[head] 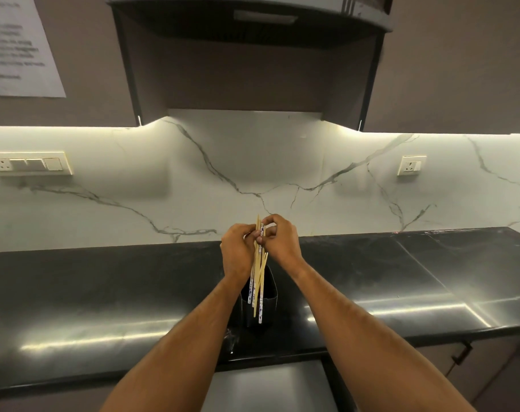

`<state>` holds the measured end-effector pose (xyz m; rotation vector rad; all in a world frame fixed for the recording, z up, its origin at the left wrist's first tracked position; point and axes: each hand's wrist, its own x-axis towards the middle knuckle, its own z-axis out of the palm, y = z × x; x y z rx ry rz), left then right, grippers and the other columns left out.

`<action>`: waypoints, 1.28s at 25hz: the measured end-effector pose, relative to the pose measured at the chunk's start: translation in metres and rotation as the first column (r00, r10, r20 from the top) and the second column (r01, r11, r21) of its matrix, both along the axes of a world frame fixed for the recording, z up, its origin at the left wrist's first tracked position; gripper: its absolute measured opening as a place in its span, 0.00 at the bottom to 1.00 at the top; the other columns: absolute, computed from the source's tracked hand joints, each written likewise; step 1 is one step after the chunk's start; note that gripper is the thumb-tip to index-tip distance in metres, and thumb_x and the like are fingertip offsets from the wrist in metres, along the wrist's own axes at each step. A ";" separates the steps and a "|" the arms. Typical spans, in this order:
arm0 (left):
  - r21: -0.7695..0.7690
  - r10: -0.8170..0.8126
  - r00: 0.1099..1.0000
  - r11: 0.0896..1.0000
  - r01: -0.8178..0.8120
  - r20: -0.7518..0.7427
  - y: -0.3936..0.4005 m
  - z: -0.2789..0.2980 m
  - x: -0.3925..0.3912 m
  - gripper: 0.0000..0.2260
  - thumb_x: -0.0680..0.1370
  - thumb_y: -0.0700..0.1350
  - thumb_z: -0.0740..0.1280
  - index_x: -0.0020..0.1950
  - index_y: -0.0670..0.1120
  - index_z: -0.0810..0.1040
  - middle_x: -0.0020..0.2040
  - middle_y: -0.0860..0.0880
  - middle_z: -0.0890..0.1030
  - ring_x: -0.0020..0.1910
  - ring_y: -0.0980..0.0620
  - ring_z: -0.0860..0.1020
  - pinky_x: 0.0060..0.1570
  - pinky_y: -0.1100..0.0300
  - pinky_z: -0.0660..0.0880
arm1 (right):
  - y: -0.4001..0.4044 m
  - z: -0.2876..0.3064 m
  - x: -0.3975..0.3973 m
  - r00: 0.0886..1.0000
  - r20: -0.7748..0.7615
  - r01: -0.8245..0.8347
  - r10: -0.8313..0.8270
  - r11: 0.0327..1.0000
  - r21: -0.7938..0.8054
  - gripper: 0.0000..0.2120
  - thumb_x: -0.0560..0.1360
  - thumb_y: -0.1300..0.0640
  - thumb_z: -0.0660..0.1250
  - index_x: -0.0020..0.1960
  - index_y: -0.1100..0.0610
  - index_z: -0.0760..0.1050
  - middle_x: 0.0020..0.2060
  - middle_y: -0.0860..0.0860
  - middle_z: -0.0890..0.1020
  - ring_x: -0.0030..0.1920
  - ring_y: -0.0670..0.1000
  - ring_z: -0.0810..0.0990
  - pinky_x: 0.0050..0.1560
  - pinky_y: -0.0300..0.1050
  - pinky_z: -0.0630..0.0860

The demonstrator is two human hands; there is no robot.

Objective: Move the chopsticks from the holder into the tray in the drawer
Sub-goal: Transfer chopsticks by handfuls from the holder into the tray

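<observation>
A bundle of several chopsticks (258, 281), some plain bamboo and some white with blue pattern, hangs upright over the black holder (271, 295) on the counter. Their lower tips are at the level of the holder's front; whether they are inside it or in front of it, I cannot tell. My left hand (237, 251) and my right hand (281, 240) both grip the bundle near its top, fingers meeting around the sticks. The holder is a dark, narrow container standing between my forearms. Below the counter edge a grey surface (267, 388) shows; no tray is visible there.
The black glossy countertop (104, 298) runs left to right, backed by a white marble wall. Socket plates sit at the left (33, 165) and right (410, 165). A dark hood hangs overhead. A cabinet handle (460, 353) is at the lower right.
</observation>
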<state>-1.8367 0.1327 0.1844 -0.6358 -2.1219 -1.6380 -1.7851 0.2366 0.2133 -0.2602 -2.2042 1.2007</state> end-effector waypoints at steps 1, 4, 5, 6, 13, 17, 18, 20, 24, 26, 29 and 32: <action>0.003 -0.017 1.000 1.000 0.017 0.019 -0.002 -0.003 0.003 0.07 0.80 0.40 0.70 0.54 0.46 0.86 0.46 0.53 0.84 0.46 0.63 0.79 0.49 0.70 0.74 | -0.002 -0.001 0.003 1.000 0.012 -0.005 0.005 1.000 -0.003 0.15 0.73 0.63 0.76 0.55 0.54 0.76 0.33 0.52 0.85 0.35 0.48 0.86 0.45 0.49 0.86; 0.026 -0.078 0.989 0.997 0.076 0.129 -0.005 -0.013 0.006 0.07 0.80 0.41 0.70 0.54 0.47 0.87 0.42 0.54 0.86 0.42 0.58 0.84 0.49 0.57 0.82 | -0.004 -0.009 0.009 0.999 0.039 -0.017 0.018 1.000 -0.015 0.18 0.73 0.63 0.77 0.57 0.51 0.75 0.31 0.53 0.84 0.34 0.50 0.86 0.45 0.49 0.86; 0.028 -0.092 0.983 0.996 0.089 0.161 -0.006 -0.016 0.007 0.07 0.80 0.41 0.70 0.55 0.47 0.87 0.42 0.53 0.87 0.41 0.58 0.85 0.49 0.55 0.83 | -0.004 -0.013 0.011 0.998 0.054 -0.013 0.014 1.000 -0.023 0.19 0.72 0.62 0.78 0.57 0.51 0.74 0.30 0.53 0.84 0.33 0.50 0.86 0.45 0.49 0.85; 0.030 -0.107 0.976 0.994 0.103 0.188 -0.007 -0.018 0.007 0.07 0.80 0.41 0.71 0.55 0.47 0.87 0.42 0.53 0.87 0.41 0.58 0.85 0.50 0.55 0.83 | -0.005 -0.017 0.012 0.998 0.065 0.000 0.003 0.999 -0.033 0.19 0.71 0.61 0.78 0.57 0.50 0.74 0.30 0.53 0.84 0.33 0.50 0.86 0.45 0.50 0.85; 0.206 -0.476 0.765 0.879 0.429 0.434 -0.015 -0.034 0.020 0.12 0.85 0.48 0.63 0.57 0.44 0.84 0.43 0.42 0.87 0.43 0.44 0.87 0.49 0.44 0.84 | -0.004 -0.029 0.008 0.987 0.064 0.158 -0.149 0.970 -0.183 0.22 0.69 0.62 0.79 0.55 0.48 0.72 0.34 0.49 0.85 0.33 0.45 0.86 0.42 0.48 0.86; 0.193 -0.590 0.574 0.773 0.604 0.568 -0.020 -0.058 0.022 0.12 0.85 0.45 0.62 0.61 0.39 0.79 0.47 0.39 0.86 0.47 0.40 0.86 0.52 0.46 0.83 | 0.010 -0.034 0.004 0.978 0.098 0.198 -0.183 0.962 -0.185 0.15 0.70 0.64 0.79 0.53 0.54 0.80 0.40 0.48 0.85 0.38 0.47 0.87 0.44 0.44 0.85; 0.185 -0.580 0.575 0.778 0.600 0.577 -0.019 -0.063 0.022 0.11 0.85 0.44 0.62 0.60 0.38 0.79 0.45 0.40 0.85 0.45 0.42 0.86 0.52 0.47 0.83 | 0.012 -0.038 0.005 0.978 0.122 0.192 -0.169 0.958 -0.214 0.11 0.71 0.64 0.78 0.51 0.56 0.82 0.40 0.50 0.86 0.38 0.47 0.87 0.43 0.45 0.85; 0.163 -0.556 0.581 0.791 0.590 0.594 -0.016 -0.071 0.023 0.10 0.85 0.43 0.61 0.58 0.38 0.78 0.42 0.43 0.83 0.42 0.45 0.84 0.49 0.49 0.83 | 0.017 -0.046 0.007 0.980 0.160 0.170 -0.121 0.925 -0.340 0.06 0.72 0.66 0.76 0.48 0.58 0.84 0.41 0.54 0.87 0.37 0.48 0.88 0.41 0.47 0.86; 0.100 -0.522 0.565 0.785 0.612 0.639 -0.017 -0.084 0.024 0.10 0.85 0.43 0.60 0.58 0.39 0.78 0.41 0.47 0.82 0.41 0.49 0.83 0.47 0.53 0.82 | 0.025 -0.054 0.010 0.984 0.156 0.156 -0.087 0.842 -0.517 0.03 0.75 0.66 0.73 0.47 0.60 0.83 0.42 0.57 0.87 0.38 0.51 0.88 0.40 0.49 0.86; 0.070 -0.508 0.561 0.778 0.624 0.653 -0.018 -0.089 0.025 0.10 0.85 0.43 0.60 0.58 0.39 0.78 0.40 0.47 0.81 0.41 0.48 0.83 0.48 0.52 0.81 | 0.031 -0.049 0.009 0.982 0.137 0.186 -0.131 0.804 -0.565 0.03 0.75 0.66 0.74 0.46 0.59 0.83 0.42 0.56 0.87 0.39 0.51 0.88 0.38 0.45 0.85; 0.068 -0.498 0.539 0.775 0.629 0.680 -0.020 -0.094 0.025 0.10 0.85 0.43 0.60 0.58 0.39 0.78 0.40 0.47 0.81 0.40 0.49 0.82 0.47 0.53 0.81 | 0.043 -0.034 0.005 0.973 0.080 0.223 -0.219 0.772 -0.595 0.05 0.73 0.66 0.75 0.47 0.59 0.84 0.44 0.54 0.87 0.42 0.49 0.86 0.38 0.36 0.81; 0.080 -0.461 0.526 0.801 0.594 0.715 -0.022 -0.098 0.025 0.10 0.85 0.42 0.61 0.59 0.39 0.79 0.41 0.47 0.81 0.40 0.50 0.82 0.43 0.57 0.80 | 0.056 -0.014 0.003 0.970 -0.012 0.182 -0.243 0.758 -0.626 0.05 0.75 0.66 0.73 0.50 0.59 0.83 0.44 0.56 0.87 0.35 0.46 0.81 0.33 0.36 0.77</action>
